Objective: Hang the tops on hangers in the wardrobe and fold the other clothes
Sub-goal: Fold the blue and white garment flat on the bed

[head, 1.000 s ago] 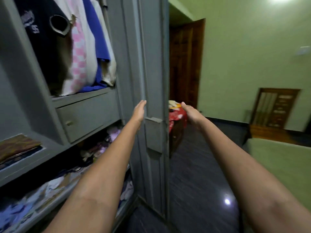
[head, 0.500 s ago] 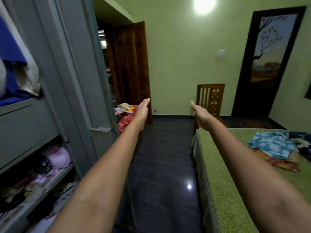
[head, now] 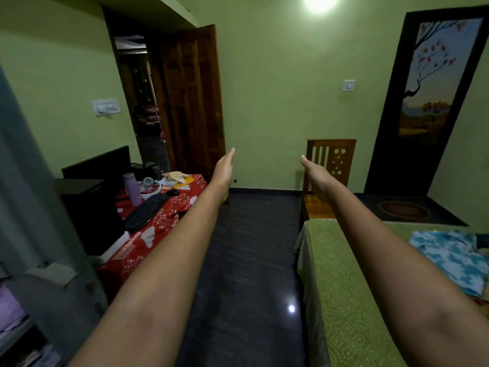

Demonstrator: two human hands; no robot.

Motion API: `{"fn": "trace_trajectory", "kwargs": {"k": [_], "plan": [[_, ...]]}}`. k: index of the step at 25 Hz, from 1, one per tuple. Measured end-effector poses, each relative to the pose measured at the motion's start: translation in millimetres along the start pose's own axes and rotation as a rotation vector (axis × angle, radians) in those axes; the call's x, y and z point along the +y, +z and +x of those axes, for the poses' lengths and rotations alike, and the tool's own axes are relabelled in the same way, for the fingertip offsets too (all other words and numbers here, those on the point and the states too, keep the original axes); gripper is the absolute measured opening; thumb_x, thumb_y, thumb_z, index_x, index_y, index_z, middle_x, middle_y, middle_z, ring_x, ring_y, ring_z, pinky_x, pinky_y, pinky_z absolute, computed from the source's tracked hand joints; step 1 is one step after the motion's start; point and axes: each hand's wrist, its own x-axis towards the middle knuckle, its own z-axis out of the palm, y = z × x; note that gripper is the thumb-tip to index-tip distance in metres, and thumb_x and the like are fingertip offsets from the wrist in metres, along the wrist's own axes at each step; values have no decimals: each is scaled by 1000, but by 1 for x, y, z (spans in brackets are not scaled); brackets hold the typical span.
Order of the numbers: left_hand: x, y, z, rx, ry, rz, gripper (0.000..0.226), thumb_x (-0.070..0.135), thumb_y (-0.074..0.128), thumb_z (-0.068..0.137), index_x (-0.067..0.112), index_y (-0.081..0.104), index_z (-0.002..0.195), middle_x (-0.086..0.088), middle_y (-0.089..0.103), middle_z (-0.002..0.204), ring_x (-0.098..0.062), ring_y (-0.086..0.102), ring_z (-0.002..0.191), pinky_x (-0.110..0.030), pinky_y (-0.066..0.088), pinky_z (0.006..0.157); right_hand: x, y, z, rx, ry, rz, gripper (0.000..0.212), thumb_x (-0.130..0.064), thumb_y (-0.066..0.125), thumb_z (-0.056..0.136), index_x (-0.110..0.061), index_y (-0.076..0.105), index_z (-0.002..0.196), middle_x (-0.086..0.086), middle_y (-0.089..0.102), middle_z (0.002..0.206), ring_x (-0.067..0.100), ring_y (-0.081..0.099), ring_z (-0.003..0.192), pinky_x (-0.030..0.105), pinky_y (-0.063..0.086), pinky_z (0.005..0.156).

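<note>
Hands first, from the head view: our left hand [head: 224,170] and our right hand [head: 316,172] reach out ahead of us at arm's length, fingers straight and together, palms turned toward each other, holding nothing and well apart from one another. They hover above the dark glossy floor [head: 248,260], between the tabletop and the bed.

What we need lies at the right: a blue-and-white patterned garment [head: 449,256] sits on the bed [head: 341,287], which wears a green patterned cover, with more clothing just beyond it at the frame's edge, too cropped to name. The grey wardrobe [head: 34,234] stands at our left edge, its lower shelves holding pale folded cloth.

On the left, the tabletop [head: 169,207] under a red flowered cloth carries a black keyboard [head: 146,211], a lilac bottle [head: 132,189] and a dark monitor [head: 98,168]. A wooden chair [head: 330,160] stands at the wall past the bed's end, and a brown door [head: 193,102] hangs open.

We judge the step in hand to be fetching the next piece. To do it well, we should swing both hands right over the bed, lift the patterned garment by its shoulders or waistband so it opens flat, and decide whether it is a top before choosing hanger or fold.

We can read no brand, label or writing anywhere.
</note>
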Motion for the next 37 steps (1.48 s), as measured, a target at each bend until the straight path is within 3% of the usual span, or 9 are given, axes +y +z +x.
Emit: {"fn": "trace_trajectory", "kwargs": {"k": [9, 18, 23, 30, 34, 37], "plan": [[-55, 38, 205, 10, -50, -31, 57, 45, 32, 101, 16, 26, 150, -2, 26, 156, -19, 23, 144, -35, 18, 116, 25, -6, 208, -13, 54, 8, 74, -62, 34, 93, -16, 25, 151, 5, 21, 158, 25, 19, 145, 46, 14, 119], [-35, 74, 472, -84, 37, 30, 57, 47, 30, 100, 19, 25, 150, 0, 26, 156, -18, 23, 144, -36, 19, 115, -8, -23, 448, 156, -4, 0, 67, -56, 31, 98, -15, 22, 151, 5, 20, 158, 27, 17, 145, 43, 15, 116], [-77, 119, 583, -144, -18, 63, 57, 46, 30, 100, 18, 26, 150, 0, 27, 156, -19, 24, 143, -35, 20, 114, 25, -37, 549, 160, 20, -15, 65, -54, 30, 99, -16, 20, 151, 5, 19, 158, 26, 16, 145, 43, 15, 116], [-82, 267, 732, -299, 34, -21, 52, 41, 33, 101, 19, 31, 148, 3, 31, 154, -17, 25, 143, -33, 20, 114, 30, -167, 689, 338, -31, -25, 65, -53, 33, 98, -16, 22, 151, 5, 20, 158, 27, 17, 145, 45, 17, 115], [-65, 394, 794, -483, 71, -105, 51, 39, 29, 102, 17, 29, 149, 0, 31, 154, -19, 25, 144, -35, 17, 116, 31, -276, 726, 494, -72, 32, 61, -49, 33, 100, -19, 21, 152, -1, 19, 158, 20, 13, 146, 38, 13, 116], [-72, 490, 806, -696, 36, -130, 51, 37, 24, 104, 16, 24, 151, -1, 26, 156, -19, 20, 145, -36, 12, 119, 56, -347, 715, 675, 15, 61, 61, -49, 31, 101, -20, 17, 152, -3, 14, 159, 18, 11, 147, 35, 12, 116]]}}
